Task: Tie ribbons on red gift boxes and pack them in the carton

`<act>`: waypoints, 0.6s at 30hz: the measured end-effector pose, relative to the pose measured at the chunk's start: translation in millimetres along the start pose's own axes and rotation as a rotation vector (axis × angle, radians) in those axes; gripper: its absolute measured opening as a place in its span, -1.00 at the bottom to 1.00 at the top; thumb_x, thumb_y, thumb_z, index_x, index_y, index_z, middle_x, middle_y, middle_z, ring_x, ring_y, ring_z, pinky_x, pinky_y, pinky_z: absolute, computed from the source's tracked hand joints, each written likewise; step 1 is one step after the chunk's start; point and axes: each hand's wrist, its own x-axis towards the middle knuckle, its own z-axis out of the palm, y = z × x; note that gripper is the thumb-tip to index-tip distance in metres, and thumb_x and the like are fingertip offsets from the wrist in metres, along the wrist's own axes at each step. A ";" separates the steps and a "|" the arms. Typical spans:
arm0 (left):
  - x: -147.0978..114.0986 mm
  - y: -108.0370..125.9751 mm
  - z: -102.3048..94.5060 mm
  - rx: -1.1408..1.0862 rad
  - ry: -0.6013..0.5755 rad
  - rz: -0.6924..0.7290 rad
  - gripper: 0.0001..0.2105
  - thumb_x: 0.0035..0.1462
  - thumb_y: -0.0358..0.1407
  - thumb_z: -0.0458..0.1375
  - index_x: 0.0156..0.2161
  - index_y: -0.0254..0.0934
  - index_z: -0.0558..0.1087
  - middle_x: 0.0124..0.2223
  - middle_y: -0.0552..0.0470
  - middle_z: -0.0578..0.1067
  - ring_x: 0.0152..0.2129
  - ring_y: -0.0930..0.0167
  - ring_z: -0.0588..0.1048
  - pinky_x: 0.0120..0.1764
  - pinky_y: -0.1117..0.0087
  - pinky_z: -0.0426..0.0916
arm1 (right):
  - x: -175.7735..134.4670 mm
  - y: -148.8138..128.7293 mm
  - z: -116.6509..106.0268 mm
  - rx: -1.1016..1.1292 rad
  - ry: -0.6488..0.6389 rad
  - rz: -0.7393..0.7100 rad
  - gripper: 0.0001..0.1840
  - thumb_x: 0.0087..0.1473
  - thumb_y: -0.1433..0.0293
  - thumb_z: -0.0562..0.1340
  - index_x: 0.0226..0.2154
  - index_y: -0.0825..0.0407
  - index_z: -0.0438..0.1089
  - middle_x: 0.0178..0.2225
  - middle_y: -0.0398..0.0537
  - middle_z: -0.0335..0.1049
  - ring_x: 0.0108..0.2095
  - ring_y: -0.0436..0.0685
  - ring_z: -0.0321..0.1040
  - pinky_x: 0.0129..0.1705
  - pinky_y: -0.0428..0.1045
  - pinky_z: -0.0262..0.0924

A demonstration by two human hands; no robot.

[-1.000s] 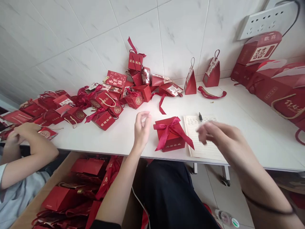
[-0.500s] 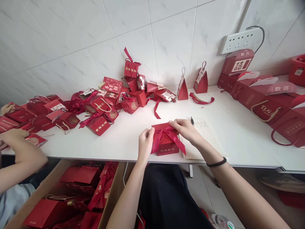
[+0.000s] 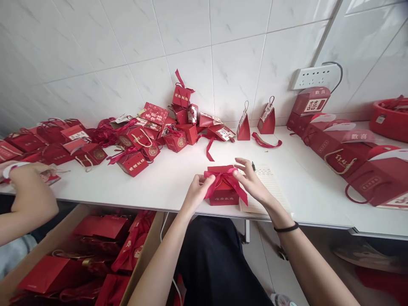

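A small red gift box point(image 3: 223, 198) with gold characters stands upright near the table's front edge. Across its top lies a crimson ribbon bow point(image 3: 222, 175), its tails hanging down the sides. My left hand point(image 3: 198, 191) pinches the bow's left loop between thumb and fingers, beside the box. At the right loop, my right hand point(image 3: 253, 180) has its thumb against the ribbon while its fingers are raised and spread apart. A lined notepad point(image 3: 274, 187) lies under and beside my right hand, with a black pen point(image 3: 253, 166) partly hidden behind the fingers.
Several red gift boxes point(image 3: 133, 164) are heaped along the table's left and back. Larger red boxes point(image 3: 357, 165) line the right, near a red basin point(image 3: 390, 121). Below left, a carton point(image 3: 145, 250) holds more boxes. A co-worker's arm point(image 3: 33, 199) reaches in from the left.
My right fingers have lifted off the box's top edge and spread, the thumb staying at the bow. My left thumb has moved onto the left loop. The view has shifted slightly.
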 end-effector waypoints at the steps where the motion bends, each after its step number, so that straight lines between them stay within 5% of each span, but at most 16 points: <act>1: -1.6 0.3 -1.0 0.007 -0.023 -0.012 -0.62 -0.06 -0.01 0.22 -0.33 -0.29 0.32 -0.34 0.04 0.43 -0.42 0.44 0.41 -0.37 0.44 0.26 | -1.0 0.0 -3.1 0.004 -0.098 -0.050 -0.11 -0.13 -0.17 0.22 0.10 -0.01 0.01 0.18 0.19 -0.07 0.17 0.28 -0.02 0.06 0.17 0.12; 5: -6.7 0.6 -9.7 0.004 -0.128 0.026 -0.61 -0.03 -0.07 0.22 -0.18 -0.31 0.34 -0.18 -0.05 0.45 -0.31 0.41 0.45 -0.27 0.40 0.31 | -3.7 -2.0 -9.6 -0.052 -0.396 -0.101 0.11 -0.20 -0.03 0.37 0.22 -0.02 -0.21 0.22 0.21 -0.16 0.16 0.29 0.02 0.17 0.23 0.01; 9: -14.0 3.8 -22.1 -0.024 -0.122 0.109 -0.69 0.01 -0.12 0.20 -0.22 -0.30 0.35 -0.19 -0.03 0.46 -0.27 0.39 0.46 -0.23 0.39 0.32 | -10.2 -3.3 3.6 -0.058 -0.291 -0.220 0.02 -0.15 0.05 0.38 0.21 -0.04 -0.15 0.20 0.17 -0.13 0.15 0.27 0.04 0.18 0.23 0.02; 18: -80.0 34.2 -26.0 -0.062 0.302 0.362 -0.78 0.10 -0.17 0.13 -0.22 -0.27 0.35 -0.17 -0.04 0.45 -0.18 0.37 0.44 -0.15 0.37 0.35 | -51.7 -41.0 41.9 -0.202 -0.068 -0.626 -0.10 -0.02 0.15 0.34 0.22 -0.07 -0.13 0.20 0.15 -0.10 0.21 0.31 -0.07 0.16 0.27 0.06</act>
